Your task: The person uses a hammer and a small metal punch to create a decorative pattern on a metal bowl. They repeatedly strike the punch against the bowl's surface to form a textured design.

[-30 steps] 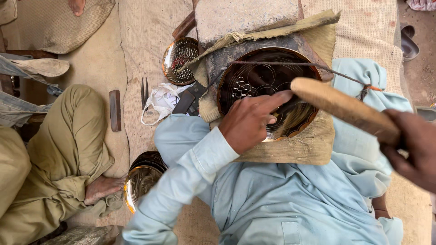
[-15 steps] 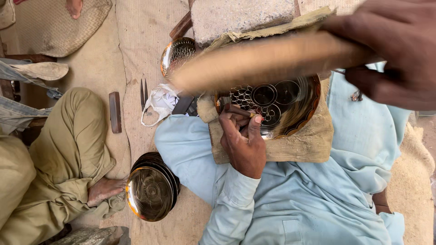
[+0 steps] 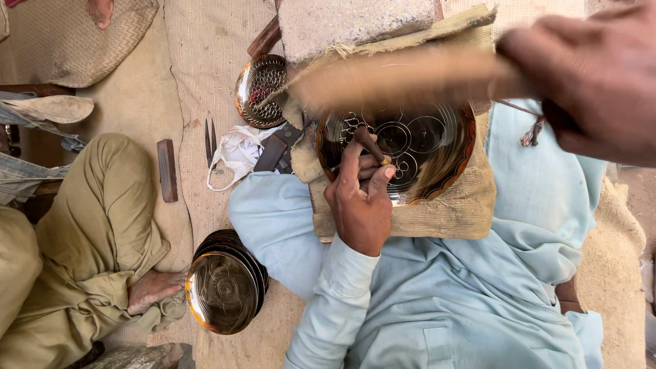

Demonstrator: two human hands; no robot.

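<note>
Head view: left hand (image 3: 361, 205) fingers pinch chisel (image 3: 372, 145) on engraved plate (image 3: 437, 147); right hand (image 3: 588, 82) grips mallet (image 3: 403, 78).

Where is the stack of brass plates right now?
In the head view, the stack of brass plates sits low on the left, on the mat beside a co-worker's bare foot and left of the person's sleeve.

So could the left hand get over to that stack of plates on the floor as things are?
Probably yes: the stack lies beside the left arm with nothing between, but the left hand is holding a small tool on the plate.
</note>
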